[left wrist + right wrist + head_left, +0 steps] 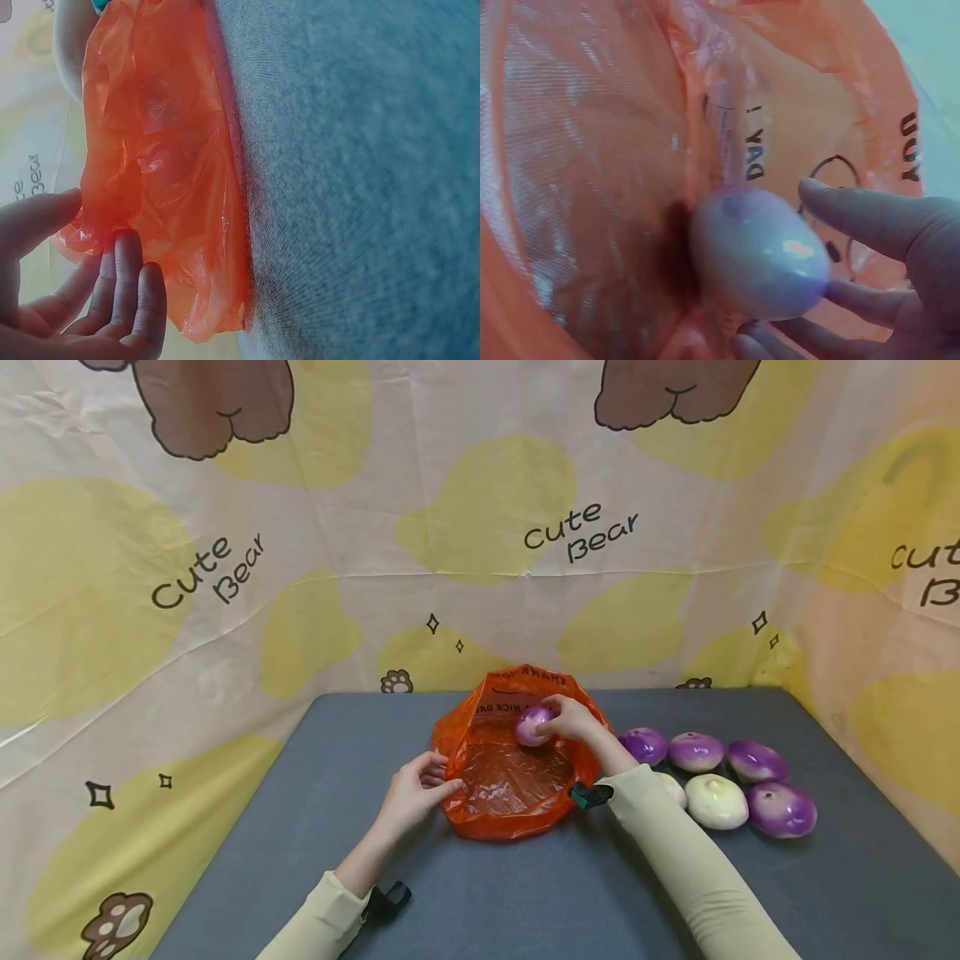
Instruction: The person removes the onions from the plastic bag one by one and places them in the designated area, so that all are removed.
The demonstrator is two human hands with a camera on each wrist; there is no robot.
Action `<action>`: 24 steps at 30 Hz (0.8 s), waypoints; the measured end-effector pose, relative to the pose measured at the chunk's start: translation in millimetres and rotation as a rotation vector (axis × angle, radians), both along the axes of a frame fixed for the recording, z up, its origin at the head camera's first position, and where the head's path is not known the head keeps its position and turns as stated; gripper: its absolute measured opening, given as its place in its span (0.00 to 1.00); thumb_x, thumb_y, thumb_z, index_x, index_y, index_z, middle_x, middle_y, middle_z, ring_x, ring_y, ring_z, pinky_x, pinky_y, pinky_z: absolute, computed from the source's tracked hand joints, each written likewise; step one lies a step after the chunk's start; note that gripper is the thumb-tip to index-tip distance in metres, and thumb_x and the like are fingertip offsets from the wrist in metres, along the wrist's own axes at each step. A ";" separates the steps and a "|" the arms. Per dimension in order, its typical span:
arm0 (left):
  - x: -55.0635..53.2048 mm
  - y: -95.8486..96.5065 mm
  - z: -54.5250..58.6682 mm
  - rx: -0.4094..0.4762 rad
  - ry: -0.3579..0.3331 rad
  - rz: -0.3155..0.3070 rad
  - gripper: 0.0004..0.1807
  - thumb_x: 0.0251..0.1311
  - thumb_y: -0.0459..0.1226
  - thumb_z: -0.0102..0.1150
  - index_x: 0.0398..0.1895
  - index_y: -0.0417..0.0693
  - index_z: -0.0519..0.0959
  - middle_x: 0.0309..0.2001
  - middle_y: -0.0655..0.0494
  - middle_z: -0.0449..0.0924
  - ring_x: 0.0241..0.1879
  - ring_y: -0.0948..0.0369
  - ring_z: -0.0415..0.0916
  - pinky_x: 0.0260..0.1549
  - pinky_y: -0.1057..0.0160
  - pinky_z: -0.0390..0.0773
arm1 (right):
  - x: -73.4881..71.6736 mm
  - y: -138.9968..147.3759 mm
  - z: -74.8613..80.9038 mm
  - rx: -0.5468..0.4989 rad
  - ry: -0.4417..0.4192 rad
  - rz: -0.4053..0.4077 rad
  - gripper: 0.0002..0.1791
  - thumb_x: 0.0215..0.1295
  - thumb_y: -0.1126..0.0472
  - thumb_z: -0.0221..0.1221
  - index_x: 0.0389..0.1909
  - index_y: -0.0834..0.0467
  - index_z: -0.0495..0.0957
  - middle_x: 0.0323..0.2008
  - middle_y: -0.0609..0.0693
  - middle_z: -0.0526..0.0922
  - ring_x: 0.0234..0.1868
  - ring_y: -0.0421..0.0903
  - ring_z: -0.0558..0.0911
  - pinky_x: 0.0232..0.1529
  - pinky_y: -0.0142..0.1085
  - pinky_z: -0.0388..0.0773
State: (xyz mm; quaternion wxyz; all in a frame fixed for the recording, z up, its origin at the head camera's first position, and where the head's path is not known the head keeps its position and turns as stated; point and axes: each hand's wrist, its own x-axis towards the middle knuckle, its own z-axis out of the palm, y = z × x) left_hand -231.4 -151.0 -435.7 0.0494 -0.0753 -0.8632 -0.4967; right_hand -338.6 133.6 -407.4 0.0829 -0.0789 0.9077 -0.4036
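Observation:
An orange plastic bag [517, 825] stands on the table with its mouth towards me. At its left rim is my left hand [415, 787], thumb and fingers touching the thin plastic; in the left wrist view the fingers [126, 259] lie loosely against the bag's side. My right hand [576, 720] reaches into the bag mouth with a purple-and-white onion [531, 727] at its fingertips. The right wrist view shows the thumb [847, 206] lifted off the onion [757, 255], while the other fingers lie beside and partly behind it. Those fingers' contact is partly hidden.
Right of the bag, several purple onions [696, 752] and a whitish onion [716, 802] sit in two rows; another pale one is partly covered by my right sleeve [675, 852]. The grey table [480, 902] meets a printed cloth wall [480, 527] behind.

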 end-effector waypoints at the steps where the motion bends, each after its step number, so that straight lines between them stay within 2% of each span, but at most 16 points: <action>1: 0.3 0.2 0.0 0.000 0.001 -0.001 0.18 0.49 0.40 0.71 0.43 0.49 0.79 0.36 0.54 0.81 0.36 0.61 0.78 0.39 0.61 0.79 | 0.1 -0.9 -2.2 -0.012 -0.006 -0.007 0.38 0.54 0.57 0.67 0.65 0.63 0.63 0.58 0.65 0.73 0.52 0.57 0.75 0.49 0.46 0.77; 5: 0.1 0.6 0.5 -0.006 0.003 -0.005 0.18 0.49 0.42 0.71 0.43 0.49 0.79 0.36 0.54 0.81 0.36 0.61 0.78 0.39 0.61 0.79 | -0.1 -4.0 -11.0 -0.047 -0.004 -0.028 0.39 0.54 0.58 0.68 0.65 0.63 0.62 0.58 0.65 0.71 0.51 0.58 0.74 0.47 0.46 0.79; 12: 0.5 0.2 0.0 -0.005 -0.009 -0.004 0.19 0.49 0.42 0.71 0.44 0.49 0.79 0.36 0.55 0.82 0.36 0.61 0.78 0.39 0.61 0.79 | -0.6 -8.2 -23.4 -0.068 0.004 -0.054 0.44 0.49 0.56 0.71 0.66 0.62 0.61 0.61 0.64 0.69 0.60 0.61 0.71 0.59 0.54 0.69; 24: 0.4 -0.8 -0.5 -0.001 -0.004 -0.007 0.19 0.49 0.41 0.71 0.44 0.48 0.78 0.36 0.54 0.81 0.35 0.61 0.78 0.39 0.62 0.79 | 1.3 -15.1 -24.7 -0.019 0.041 -0.080 0.42 0.46 0.57 0.72 0.62 0.61 0.63 0.58 0.64 0.72 0.58 0.60 0.73 0.59 0.53 0.70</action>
